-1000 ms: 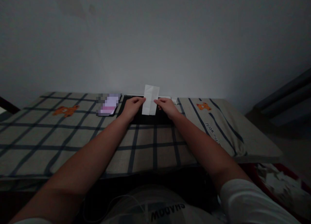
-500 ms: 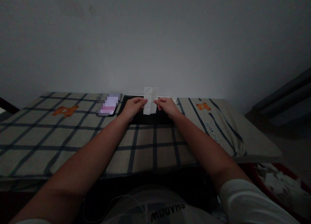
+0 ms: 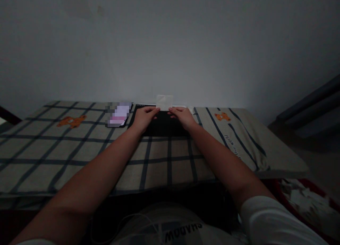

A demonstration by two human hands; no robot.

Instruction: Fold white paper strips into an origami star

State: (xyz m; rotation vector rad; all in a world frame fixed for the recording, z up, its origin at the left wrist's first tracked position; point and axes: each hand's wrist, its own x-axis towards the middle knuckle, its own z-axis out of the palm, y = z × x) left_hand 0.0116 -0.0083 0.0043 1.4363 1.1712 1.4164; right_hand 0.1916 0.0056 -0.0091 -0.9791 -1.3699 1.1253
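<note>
A small white piece of paper [image 3: 165,102], folded to a short rectangle, is held up between my two hands. My left hand [image 3: 145,117] pinches its lower left corner between thumb and fingers. At the lower right corner, my right hand [image 3: 182,116] pinches it the same way. Beneath both hands lies a flat black mat or board [image 3: 166,128] with a row of small white marks at its upper left edge. Something white, partly hidden behind my right hand, shows at the mat's right side.
A phone [image 3: 119,114] with a lit, partly blurred screen lies left of the mat. Checked cloth with bear prints covers the table [image 3: 87,167], which stands against a plain wall [image 3: 170,43]. At the lower right is a red bin [image 3: 305,183] holding white scraps.
The paper's lower half, which hung below my fingers, no longer shows; the sheet now looks about half as tall. Both hands have stayed nearly in place.
</note>
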